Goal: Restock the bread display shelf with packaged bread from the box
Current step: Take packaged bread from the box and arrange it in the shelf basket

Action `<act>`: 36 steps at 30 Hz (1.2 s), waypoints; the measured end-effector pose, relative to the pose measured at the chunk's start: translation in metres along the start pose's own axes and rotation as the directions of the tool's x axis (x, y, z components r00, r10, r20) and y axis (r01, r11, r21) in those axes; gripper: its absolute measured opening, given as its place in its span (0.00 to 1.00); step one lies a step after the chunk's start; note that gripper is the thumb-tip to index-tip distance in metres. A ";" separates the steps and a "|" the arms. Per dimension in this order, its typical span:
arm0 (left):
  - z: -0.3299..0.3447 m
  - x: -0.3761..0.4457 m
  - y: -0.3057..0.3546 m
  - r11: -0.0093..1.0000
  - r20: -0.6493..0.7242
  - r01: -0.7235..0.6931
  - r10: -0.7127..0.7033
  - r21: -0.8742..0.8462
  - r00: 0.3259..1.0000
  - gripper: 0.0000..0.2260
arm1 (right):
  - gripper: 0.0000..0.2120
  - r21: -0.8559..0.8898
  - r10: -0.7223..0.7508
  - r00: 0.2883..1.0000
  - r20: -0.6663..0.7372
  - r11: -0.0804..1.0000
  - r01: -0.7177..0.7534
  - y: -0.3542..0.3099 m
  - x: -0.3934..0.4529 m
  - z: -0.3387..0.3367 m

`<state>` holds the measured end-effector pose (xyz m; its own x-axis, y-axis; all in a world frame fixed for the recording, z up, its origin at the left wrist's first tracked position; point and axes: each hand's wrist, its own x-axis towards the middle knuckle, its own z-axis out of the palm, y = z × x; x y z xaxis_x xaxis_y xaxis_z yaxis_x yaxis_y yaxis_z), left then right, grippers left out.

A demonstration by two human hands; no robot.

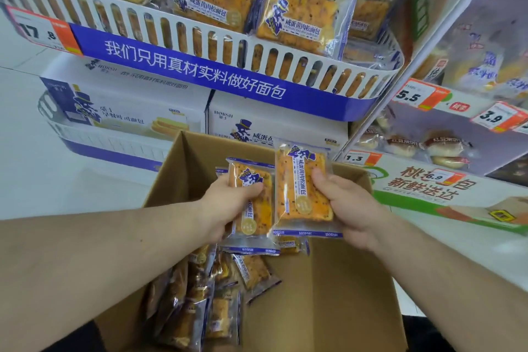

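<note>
Clear-wrapped orange bread packets fill both hands above the brown cardboard box (pixel 328 288): left hand (pixel 225 206) grips one (pixel 254 197), right hand (pixel 345 203) another (pixel 303 188) (thumbs pressed on top).

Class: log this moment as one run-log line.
left hand: holds bread pack | right hand: holds second pack | over box

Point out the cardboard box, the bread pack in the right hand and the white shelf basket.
cardboard box (pixel 328 294): head view, bare inside floor.
bread pack in the right hand (pixel 303 188): head view, middle of its front label.
white shelf basket (pixel 200 37): head view, slotted front rail.
</note>
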<state>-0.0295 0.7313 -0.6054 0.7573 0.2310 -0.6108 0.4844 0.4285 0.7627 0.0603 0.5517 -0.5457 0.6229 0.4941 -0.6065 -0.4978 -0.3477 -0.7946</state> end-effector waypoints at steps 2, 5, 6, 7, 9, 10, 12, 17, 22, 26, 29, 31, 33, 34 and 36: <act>0.008 -0.007 0.003 0.999 0.068 -0.010 0.012 -0.032 0.998 0.14 | 0.14 -0.019 -0.054 0.998 0.037 0.998 0.055 0.003 -0.004 0.016; 0.018 -0.016 0.012 0.996 0.114 -0.014 0.024 -0.090 0.993 0.16 | 0.14 -0.127 -0.180 0.984 -0.013 0.976 0.177 0.005 -0.002 0.031; 0.022 -0.015 0.018 0.996 0.117 -0.005 0.016 -0.095 0.993 0.18 | 0.14 -0.137 -0.208 0.978 -0.031 0.970 0.202 0.004 0.000 0.034; 0.024 -0.014 0.021 0.995 0.109 0.003 0.008 -0.096 0.994 0.19 | 0.14 -0.137 -0.222 0.974 -0.042 0.967 0.215 0.004 0.001 0.036; 0.025 -0.011 0.027 0.986 0.063 0.000 0.011 -0.170 0.998 0.24 | 0.13 -0.142 -0.238 0.969 -0.062 0.963 0.227 0.004 0.004 0.039; 0.024 -0.008 0.026 0.976 0.066 0.005 0.010 -0.216 0.998 0.29 | 0.13 -0.152 -0.252 0.965 -0.075 0.959 0.239 0.005 0.005 0.040; 0.025 -0.008 0.030 0.970 0.125 0.016 0.014 -0.241 0.992 0.34 | 0.13 -0.162 -0.277 0.955 -0.105 0.952 0.258 0.006 0.008 0.040; 0.029 -0.015 0.035 0.979 0.135 -0.108 0.132 -0.172 0.982 0.18 | 0.15 -0.158 -0.265 0.954 -0.139 0.957 0.243 0.000 0.006 0.035; 0.027 -0.018 0.040 0.902 0.147 0.003 0.067 -0.431 0.987 0.25 | 0.19 0.003 -0.283 0.878 -0.385 0.951 0.308 -0.015 -0.013 0.029; 0.030 -0.020 0.050 0.843 0.091 -0.046 0.112 -0.536 0.989 0.18 | 0.43 0.239 -0.094 0.972 -0.216 0.960 0.146 -0.002 -0.024 0.045; 0.039 -0.022 0.046 0.842 0.065 -0.105 0.163 -0.529 0.985 0.23 | 0.43 0.383 -0.050 0.996 -0.069 0.921 0.072 -0.003 -0.022 0.062; 0.044 -0.025 0.043 0.863 0.027 -0.174 0.212 -0.473 0.977 0.30 | 0.35 0.458 -0.079 0.992 -0.100 0.881 0.116 -0.009 -0.022 0.064; 0.048 -0.030 0.045 0.871 0.008 -0.277 0.306 -0.406 0.952 0.31 | 0.27 0.504 -0.113 0.986 -0.126 0.848 0.162 -0.015 -0.022 0.058; 0.049 -0.033 0.047 0.869 0.001 -0.322 0.348 -0.376 0.938 0.30 | 0.25 0.505 -0.128 0.983 -0.135 0.844 0.179 -0.018 -0.024 0.055; 0.052 -0.039 0.052 0.865 0.007 -0.388 0.411 -0.318 0.912 0.29 | 0.23 0.509 -0.176 0.976 -0.131 0.832 0.218 -0.022 -0.025 0.047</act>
<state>-0.0111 0.6996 -0.5311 0.8925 0.3805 -0.2420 -0.0133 0.5587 0.8293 0.0275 0.5842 -0.5112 0.7743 0.4387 -0.4561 -0.5859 0.2244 -0.7787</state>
